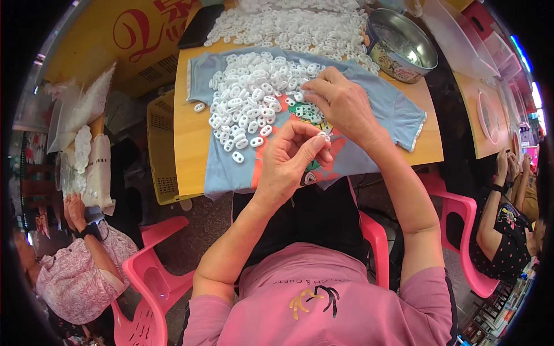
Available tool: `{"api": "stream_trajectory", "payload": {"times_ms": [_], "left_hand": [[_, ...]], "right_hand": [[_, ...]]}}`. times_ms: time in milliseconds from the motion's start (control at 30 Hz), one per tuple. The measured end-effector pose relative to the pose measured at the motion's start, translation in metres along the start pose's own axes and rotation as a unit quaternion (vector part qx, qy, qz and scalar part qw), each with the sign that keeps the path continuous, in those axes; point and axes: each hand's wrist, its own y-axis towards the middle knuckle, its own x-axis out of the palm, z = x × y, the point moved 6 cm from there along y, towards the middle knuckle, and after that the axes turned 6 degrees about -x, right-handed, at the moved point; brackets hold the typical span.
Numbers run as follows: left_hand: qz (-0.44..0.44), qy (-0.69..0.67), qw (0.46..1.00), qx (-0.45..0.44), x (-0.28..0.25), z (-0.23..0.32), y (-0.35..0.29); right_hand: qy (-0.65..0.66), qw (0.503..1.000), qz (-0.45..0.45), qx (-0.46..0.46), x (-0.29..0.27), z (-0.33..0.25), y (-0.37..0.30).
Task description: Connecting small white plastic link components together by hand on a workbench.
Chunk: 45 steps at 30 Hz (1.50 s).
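My left hand (291, 155) is closed in a pinch, holding a small white oval plastic piece (324, 137) between thumb and fingertips. Farther up and to the right, my right hand (340, 104) has its bent fingertips drawn together at the edge of a heap of white two-hole oval plastic pieces (245, 98). Whatever lies between those fingers is hidden. The heap rests on a light blue T-shirt (228, 170) with a colourful print, spread over the table. Several loose pieces lie on the print, beneath and beside my hands.
More white pieces (288, 29) cover the far part of the wooden table (187, 138). An oval metal tin (404, 49) stands at the far right, a black object (200, 26) at the far left. Pink chairs (153, 277) and other people (86, 271) flank me. A yellow crate (164, 150) stands left.
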Motion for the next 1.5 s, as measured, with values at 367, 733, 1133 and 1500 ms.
{"api": "stream_trajectory", "payload": {"times_ms": [367, 733, 1133, 1500], "left_hand": [[0.034, -0.011, 0.998, 0.056, -0.017, -0.006, 0.004], [0.007, 0.034, 0.991, 0.128, -0.014, 0.0, 0.002], [0.021, -0.008, 0.994, 0.104, -0.013, -0.001, 0.004], [0.072, -0.029, 0.997, -0.004, -0.02, -0.006, 0.009]], "right_hand": [[0.521, 0.814, 0.038, 0.256, -0.008, 0.006, -0.022], [0.531, 0.793, 0.092, 0.284, 0.002, -0.002, -0.052], [0.482, 0.828, 0.067, 0.278, -0.008, -0.006, -0.055], [0.532, 0.792, 0.078, 0.287, -0.004, -0.018, -0.061]]}}
